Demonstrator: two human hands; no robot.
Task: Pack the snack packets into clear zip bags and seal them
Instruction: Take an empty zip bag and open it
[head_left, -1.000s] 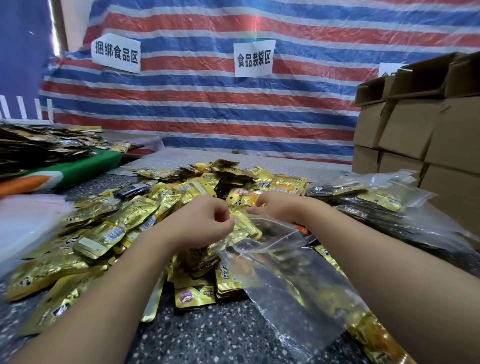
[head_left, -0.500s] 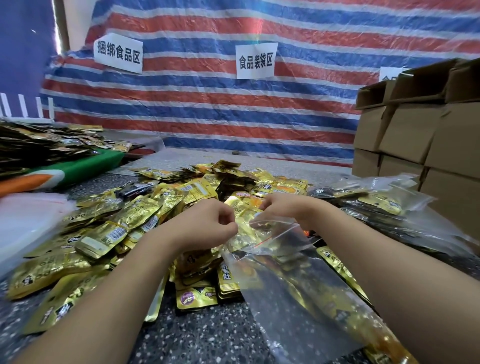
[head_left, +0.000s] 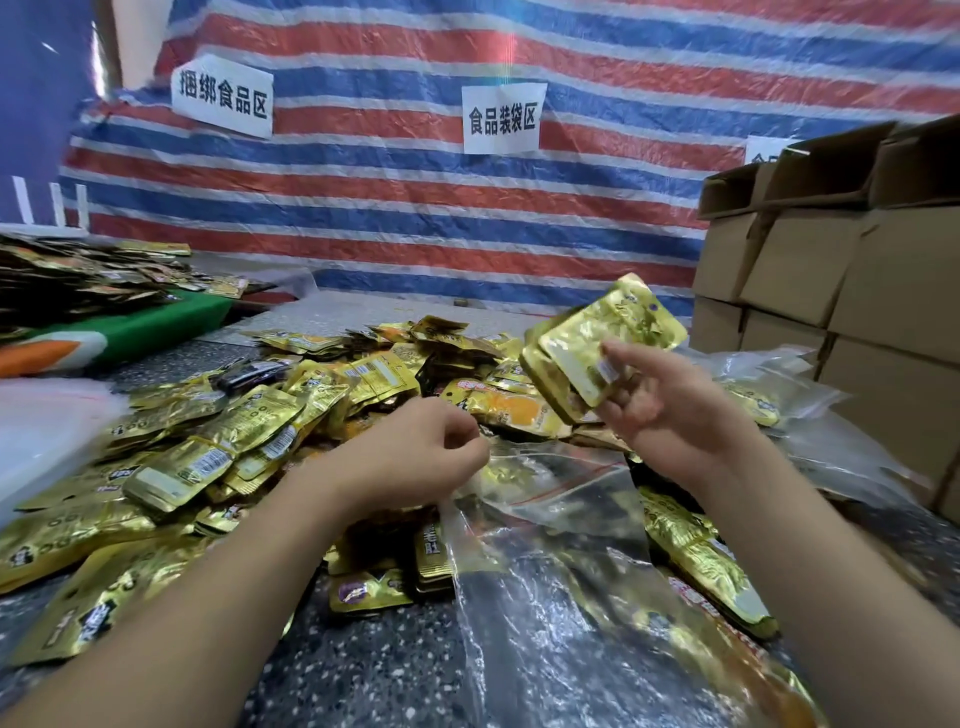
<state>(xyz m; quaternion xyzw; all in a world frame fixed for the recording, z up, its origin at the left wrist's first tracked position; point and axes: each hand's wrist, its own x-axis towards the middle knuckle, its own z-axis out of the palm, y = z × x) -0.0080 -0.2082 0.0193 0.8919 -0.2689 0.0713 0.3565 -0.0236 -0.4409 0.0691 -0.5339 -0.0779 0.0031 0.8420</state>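
- Speckled counter (head_left: 363, 670) carries a gold packet heap (head_left: 249, 436).
- Left hand (head_left: 415, 457) pinches the zip bag (head_left: 561, 597) rim.
- Right hand (head_left: 660, 410) grips packets (head_left: 597, 348) at 1 o'clock.

Desk (head_left: 363, 670): dark speckled stone surface, bare patch at the near centre. A broad heap of gold snack packets (head_left: 291, 415) covers the middle and left. A clear zip bag (head_left: 561, 597) lies at near right, over several packets (its mouth is lifted off the surface). A stack of clear bags (head_left: 36, 431) rests at the left edge. Filled clear bags (head_left: 810, 415) lie at the right, beside the cardboard boxes (head_left: 857, 291). At far left a green and orange object (head_left: 135, 332) lies under a second heap of packets (head_left: 78, 275).
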